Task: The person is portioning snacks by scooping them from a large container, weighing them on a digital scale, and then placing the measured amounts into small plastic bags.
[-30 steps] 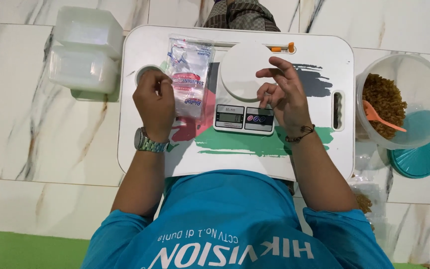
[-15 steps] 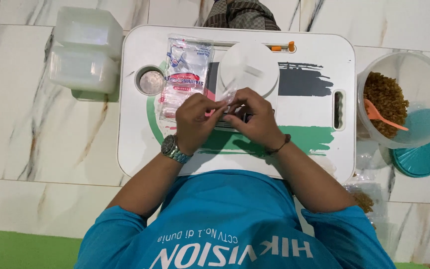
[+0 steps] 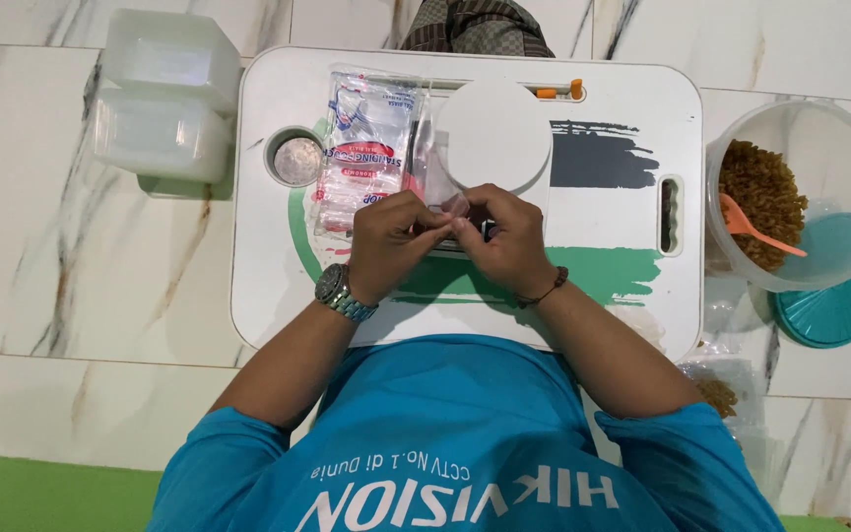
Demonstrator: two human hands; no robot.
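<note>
**A:** From the head camera, what do the hands have?

**B:** Both meet over the middle of the white plastic lap tray with green and grey brush-stroke print [image 3: 622,108]. The left hand [image 3: 386,246] and the right hand [image 3: 509,246] pinch a small clear plastic pouch [image 3: 453,205] between them, fingertips pressed together on its edge.

**A:** Which way does the pouch lie from the fingers?

**B:** It sticks out just beyond the fingertips, away from the body, towards the round white scale platform [image 3: 492,136], which it nearly touches. Its long axis I cannot make out; too much is covered. Both hands are equally near, each gripping one side.

**A:** And around them?

**B:** Just left of the left hand lies a flat packet of clear pouches with red and blue print [image 3: 366,148], beside a round recess in the tray holding a silvery disc [image 3: 298,160]. Well to the right stands a clear round tub of brown snack pieces [image 3: 810,138] with an orange plastic spoon [image 3: 755,227] in it.
</note>
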